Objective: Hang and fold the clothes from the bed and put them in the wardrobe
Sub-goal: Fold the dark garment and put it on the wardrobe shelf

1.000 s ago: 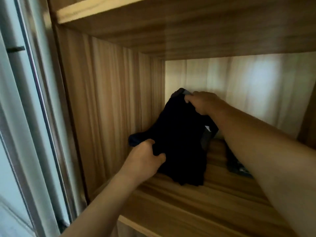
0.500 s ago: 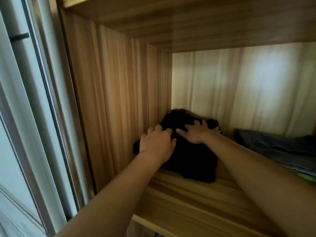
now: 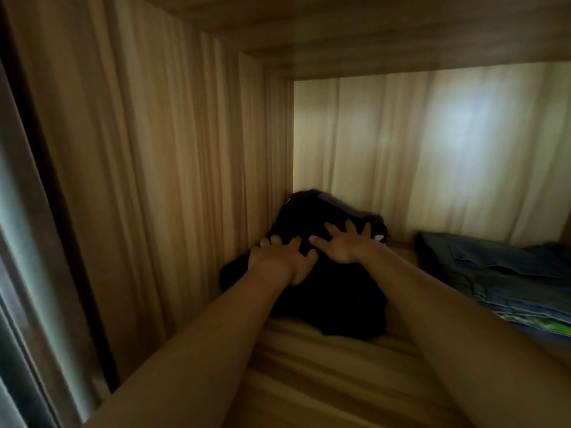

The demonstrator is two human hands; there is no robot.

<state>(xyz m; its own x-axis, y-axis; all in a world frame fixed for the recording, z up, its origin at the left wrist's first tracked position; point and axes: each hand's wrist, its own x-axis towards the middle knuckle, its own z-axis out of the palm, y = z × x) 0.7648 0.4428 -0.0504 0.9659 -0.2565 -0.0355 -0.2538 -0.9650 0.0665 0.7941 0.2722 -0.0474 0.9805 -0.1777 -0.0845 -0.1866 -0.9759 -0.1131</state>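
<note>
A folded black garment [image 3: 336, 301] lies on the wooden wardrobe shelf [image 3: 324, 375], pushed into the back left corner against the side wall. My left hand [image 3: 284, 257] rests flat on its left part with the fingers spread. My right hand [image 3: 343, 244] presses flat on its top, fingers spread apart. Neither hand grips the cloth. The garment's far edge shows a lighter grey strip.
Folded blue jeans [image 3: 500, 273] lie in a stack on the right of the same shelf, with something green [image 3: 556, 327] under them. The wardrobe's left side wall [image 3: 160, 168] stands close by. A sliding door frame [image 3: 27, 273] runs down the far left.
A second ago both hands held the black garment up above the shelf. It now lies flat in the corner, and the hands have opened and press on top of it.
</note>
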